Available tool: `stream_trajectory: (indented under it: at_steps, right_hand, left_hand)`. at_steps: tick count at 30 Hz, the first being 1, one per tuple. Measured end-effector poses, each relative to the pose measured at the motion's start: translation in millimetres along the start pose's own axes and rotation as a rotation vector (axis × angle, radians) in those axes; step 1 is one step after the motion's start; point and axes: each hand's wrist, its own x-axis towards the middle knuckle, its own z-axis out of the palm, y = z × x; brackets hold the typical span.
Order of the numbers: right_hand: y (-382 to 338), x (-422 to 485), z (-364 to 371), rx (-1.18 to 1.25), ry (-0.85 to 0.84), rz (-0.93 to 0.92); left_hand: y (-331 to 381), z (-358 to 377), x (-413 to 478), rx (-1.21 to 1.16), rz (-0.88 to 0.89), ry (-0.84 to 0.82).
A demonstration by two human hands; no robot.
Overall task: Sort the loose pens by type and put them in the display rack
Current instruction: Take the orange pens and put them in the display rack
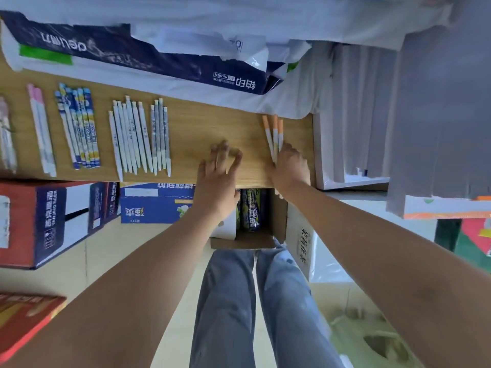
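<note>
A left hand (220, 171) rests, fingers loosely spread, on a smooth wooden shelf (202, 123); the right hand (291, 170) covers slim orange-tipped white pens (273, 134), grip unclear.

A wooden shelf (202, 134) carries pen groups: pink pens (41, 131), blue patterned pens (79, 128), white pens (130, 139), 3 orange-ended pens (273, 134), and a blurred bunch (6, 136), possibly pens too.
</note>
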Motion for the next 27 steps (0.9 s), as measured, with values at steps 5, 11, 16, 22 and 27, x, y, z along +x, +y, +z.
stream_trajectory:
  at_steps: [5, 11, 16, 22, 27]
  right_hand:
    - [-4, -9, -23, 0.338, -0.174, -0.075]
    - [-27, -48, -90, 0.955, -0.106, -0.025]
    - [-41, -95, -171, 1.157, -0.022, -0.117]
    - [-18, -146, -268, 1.315, 0.053, -0.141]
    - [42, -164, -327, 1.443, 0.232, -0.148]
  left_hand:
    - [2, -25, 2, -0.283, 0.001, 0.061]
    - [43, -115, -24, -1.18, -0.045, -0.276]
    - [73, -197, -58, -0.967, 0.164, -0.124]
    - [128, -275, -83, -0.654, 0.275, -0.002]
    - [206, -310, -85, -0.468, 0.419, -0.004]
